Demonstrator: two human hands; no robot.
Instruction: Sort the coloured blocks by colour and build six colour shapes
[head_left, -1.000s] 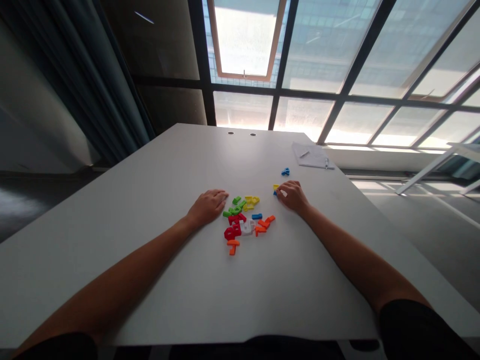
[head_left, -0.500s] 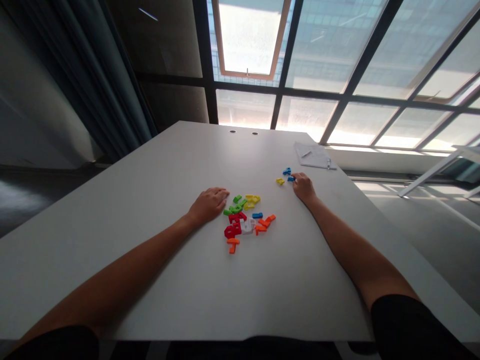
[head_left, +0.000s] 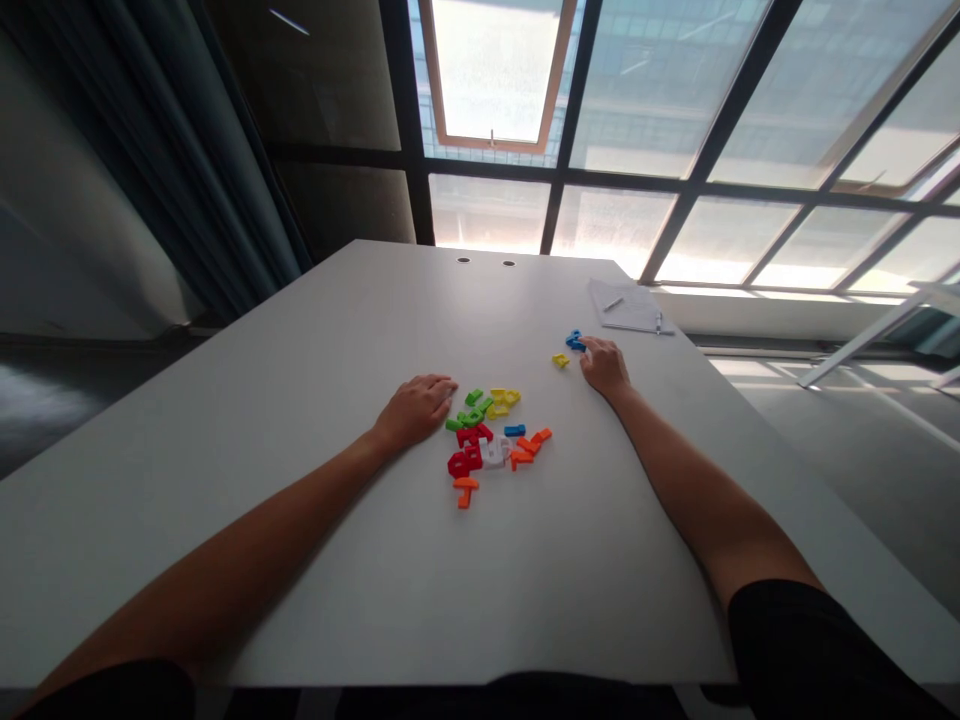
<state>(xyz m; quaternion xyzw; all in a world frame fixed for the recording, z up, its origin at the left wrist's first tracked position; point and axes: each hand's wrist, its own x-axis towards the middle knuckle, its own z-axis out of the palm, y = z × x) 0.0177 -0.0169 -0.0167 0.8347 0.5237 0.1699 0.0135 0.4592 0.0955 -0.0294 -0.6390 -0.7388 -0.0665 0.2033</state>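
Dark teal curtain (head_left: 161,150) hanging at far left, beside the pale grey tabletop (head_left: 247,440) on which I am working. My left hand (head_left: 414,412) is lying palm down, its fingers (head_left: 442,388) loosely extended and holding nothing, their tips just beside a loose heap of small plastic letters (head_left: 480,445). The heap is sitting mid-table between my hands, with green and yellow pieces lying farthest from me and red, white, blue and orange pieces lying nearer, flat and overlapping in places. Farther right, a small yellow plastic letter (head_left: 560,360) is lying apart from the heap, and a small blue plastic letter (head_left: 574,341) is lying just beyond it. My right hand (head_left: 604,367) is resting on the tabletop, its fingers (head_left: 589,347) slightly curled and touching or almost touching the blue letter; I cannot tell whether they have hold of it. Further right, white sheets of paper (head_left: 628,307) are lying near the far edge with a slim pen (head_left: 613,304) on top, while dark-framed window panes (head_left: 720,230) are rising behind the table.
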